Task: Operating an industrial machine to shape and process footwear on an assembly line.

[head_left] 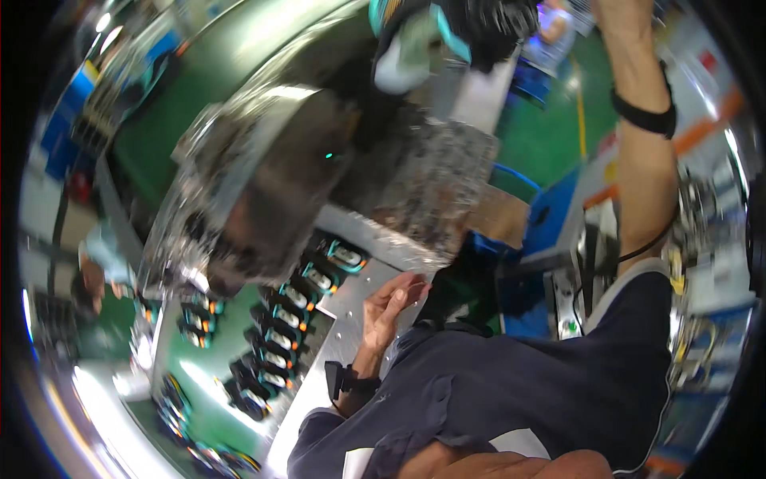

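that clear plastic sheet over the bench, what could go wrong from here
The clear plastic sheet hangs crumpled over the rows of black and teal parts; it might snag one and drag it off its row. The left hand is open at the sheet's lower edge by the metal plate, so its hold looks loose. The right hand is out of frame, and the picture is blurred, so a slip seems possible.

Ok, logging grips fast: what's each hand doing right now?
Left hand: open, fingers loosely curled, holding nothing, beside the metal plate.
Right hand: raised, cut off at the top edge; cannot tell.
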`<move>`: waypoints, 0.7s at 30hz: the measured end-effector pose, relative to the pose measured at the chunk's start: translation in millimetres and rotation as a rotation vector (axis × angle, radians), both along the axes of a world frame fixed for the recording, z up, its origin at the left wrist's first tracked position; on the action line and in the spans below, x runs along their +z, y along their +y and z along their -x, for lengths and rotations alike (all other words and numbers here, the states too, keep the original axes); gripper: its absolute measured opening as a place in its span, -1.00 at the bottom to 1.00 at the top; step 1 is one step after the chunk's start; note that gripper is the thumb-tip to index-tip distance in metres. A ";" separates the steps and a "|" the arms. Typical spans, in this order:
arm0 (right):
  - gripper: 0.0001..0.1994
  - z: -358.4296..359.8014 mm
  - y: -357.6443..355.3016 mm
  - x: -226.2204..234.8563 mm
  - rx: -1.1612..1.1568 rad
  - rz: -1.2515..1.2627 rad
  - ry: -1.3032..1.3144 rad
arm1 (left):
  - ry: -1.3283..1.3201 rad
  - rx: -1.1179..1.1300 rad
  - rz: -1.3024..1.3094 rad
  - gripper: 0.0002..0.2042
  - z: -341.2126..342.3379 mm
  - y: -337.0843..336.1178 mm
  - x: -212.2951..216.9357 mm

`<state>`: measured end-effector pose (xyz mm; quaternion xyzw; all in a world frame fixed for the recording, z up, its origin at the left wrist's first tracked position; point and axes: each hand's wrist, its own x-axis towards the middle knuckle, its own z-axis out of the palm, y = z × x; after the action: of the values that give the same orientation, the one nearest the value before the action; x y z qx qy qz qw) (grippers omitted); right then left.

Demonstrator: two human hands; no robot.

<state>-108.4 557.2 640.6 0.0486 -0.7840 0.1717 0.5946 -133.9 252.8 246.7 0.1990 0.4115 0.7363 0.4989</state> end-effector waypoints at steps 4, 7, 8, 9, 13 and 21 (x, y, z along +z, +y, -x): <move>-0.70 -123.3 -14.8 -53.4 -0.046 0.370 -0.196 | -0.209 -0.333 -0.375 -0.24 -38.2 83.4 62.1; -0.79 -236.2 -13.5 -115.9 -0.357 0.181 -0.386 | -0.111 -0.554 -0.365 -0.11 -99.2 135.8 98.8; -0.78 -268.6 -23.5 -137.8 -0.341 0.450 -0.415 | -0.196 -0.747 -0.389 -0.19 -125.7 147.7 100.7; -0.72 -298.2 -25.8 -169.6 -0.268 0.741 -0.230 | -0.282 -0.936 -0.401 -0.27 -152.8 156.8 103.1; -0.39 -446.6 -88.5 -220.5 -0.426 1.202 0.089 | -0.345 -0.981 -0.181 -0.42 -268.4 173.5 98.0; -0.37 -629.8 -184.3 -310.1 -0.892 1.144 0.461 | 0.430 -1.023 -0.233 -0.37 -503.2 186.0 99.6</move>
<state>521.4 372.9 330.5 -0.5540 -0.3740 0.2803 0.6889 369.4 438.7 346.3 0.5722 0.2712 0.3843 0.6719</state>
